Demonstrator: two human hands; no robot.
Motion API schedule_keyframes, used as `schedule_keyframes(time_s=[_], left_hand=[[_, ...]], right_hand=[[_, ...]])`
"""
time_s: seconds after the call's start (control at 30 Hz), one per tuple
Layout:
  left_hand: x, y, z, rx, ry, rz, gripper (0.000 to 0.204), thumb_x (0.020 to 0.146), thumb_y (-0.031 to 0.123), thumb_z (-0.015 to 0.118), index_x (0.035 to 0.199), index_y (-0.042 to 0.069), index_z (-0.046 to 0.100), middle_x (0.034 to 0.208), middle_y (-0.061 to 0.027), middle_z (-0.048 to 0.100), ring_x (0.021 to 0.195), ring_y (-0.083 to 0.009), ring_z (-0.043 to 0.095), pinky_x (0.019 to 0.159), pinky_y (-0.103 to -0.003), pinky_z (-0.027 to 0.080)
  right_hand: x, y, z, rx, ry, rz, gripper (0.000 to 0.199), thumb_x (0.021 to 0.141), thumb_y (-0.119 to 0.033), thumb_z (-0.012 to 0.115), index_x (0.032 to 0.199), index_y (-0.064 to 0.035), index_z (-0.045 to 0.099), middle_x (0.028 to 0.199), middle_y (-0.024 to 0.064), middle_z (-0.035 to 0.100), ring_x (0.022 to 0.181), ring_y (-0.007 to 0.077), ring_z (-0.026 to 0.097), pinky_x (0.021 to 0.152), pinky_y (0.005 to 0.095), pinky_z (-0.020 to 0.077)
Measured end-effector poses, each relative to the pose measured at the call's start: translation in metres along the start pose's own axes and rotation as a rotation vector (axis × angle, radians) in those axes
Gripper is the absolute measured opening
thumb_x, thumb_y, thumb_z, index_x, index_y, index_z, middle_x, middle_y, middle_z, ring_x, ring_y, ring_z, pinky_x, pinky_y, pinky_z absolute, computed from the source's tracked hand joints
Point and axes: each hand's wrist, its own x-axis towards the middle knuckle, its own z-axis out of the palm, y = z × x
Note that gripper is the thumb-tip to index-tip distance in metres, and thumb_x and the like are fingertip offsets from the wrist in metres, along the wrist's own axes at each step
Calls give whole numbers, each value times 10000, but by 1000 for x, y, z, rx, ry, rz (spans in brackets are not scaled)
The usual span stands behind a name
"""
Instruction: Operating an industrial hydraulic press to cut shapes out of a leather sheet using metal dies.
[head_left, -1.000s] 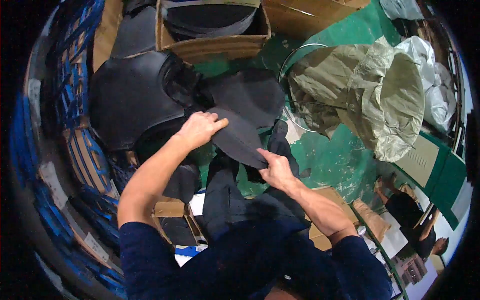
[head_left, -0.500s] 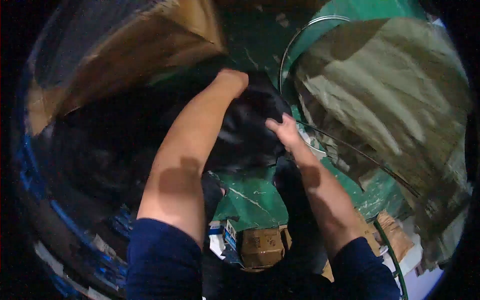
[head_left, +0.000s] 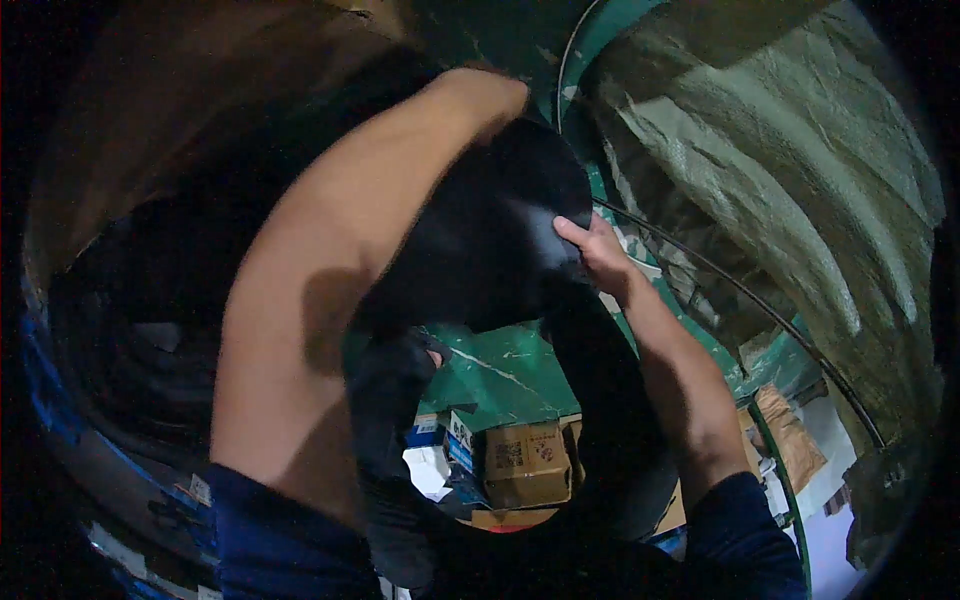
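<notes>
A black, limp sheet of material (head_left: 480, 230) hangs in front of me, above my knees. My right hand (head_left: 597, 252) grips its right edge, thumb on the upper face and the other fingers mostly hidden. My left hand (head_left: 497, 95) reaches to the far edge of the sheet with the arm stretched across it. The left fingers curl out of sight, so their hold cannot be made out. Whether the black material is a bag or a single layer is too dark to tell.
A green-grey woven sack (head_left: 770, 170) lies at right, with a dark rod (head_left: 740, 283) crossing its near side. Brown cardboard (head_left: 200, 90) stands at far left. Below are a small cardboard box (head_left: 525, 465), a blue-and-white box (head_left: 440, 445) and scuffed green floor (head_left: 490, 375).
My left hand has moved farther away and slightly right. My right thumb has come down onto the black sheet, whose far edge is raised. The view has shifted a little.
</notes>
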Motion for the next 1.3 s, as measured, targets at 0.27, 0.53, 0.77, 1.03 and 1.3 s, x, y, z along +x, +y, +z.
schedule_keyframes(time_s=[0.27, 0.53, 0.77, 1.03, 1.3], left_hand=[[34, 23, 42, 168, 198, 86, 363, 905, 232, 526, 1220, 120, 666, 1275, -99, 629, 1237, -285, 536, 1048, -569, 287], [-93, -34, 141, -168, 1004, -179, 640, 716, 171, 751, 1298, 59, 510, 1213, -186, 557, 1172, -352, 504, 1038, -478, 362], [-127, -189, 184, -479, 722, -409, 693, 692, 345, 809, 1256, 27, 561, 1287, -196, 552, 1212, -342, 519, 1006, -417, 431], [-141, -238, 182, -544, 332, -370, 840, 618, 410, 837, 1271, -36, 555, 1281, -240, 576, 1197, -365, 548, 1024, -381, 422], [-161, -217, 163, -447, 222, -263, 716, 749, 313, 778, 1295, -71, 519, 1301, -254, 558, 1228, -364, 532, 1046, -385, 404]], right_hand=[[-6, -1, -1, 73, 145, 142, 325, 829, -187, 669, 1130, -88, 595, 993, 31, 671, 862, 160, 654, 706, 322, 524], [-1, 25, -31, -13, 307, 176, 500, 759, -253, 667, 1213, -76, 557, 1050, 42, 629, 903, 180, 607, 735, 327, 493], [2, 7, -7, -33, 171, 166, 609, 750, -316, 781, 1243, -49, 544, 1160, 95, 626, 1009, 233, 617, 782, 365, 513], [-3, 6, 2, -4, 214, 107, 679, 787, -276, 792, 1321, 3, 478, 1218, 137, 604, 1067, 261, 608, 920, 400, 498], [-14, 27, 2, -74, 250, -109, 578, 841, -190, 754, 1332, -22, 500, 1187, 103, 628, 1027, 214, 610, 927, 355, 486]])
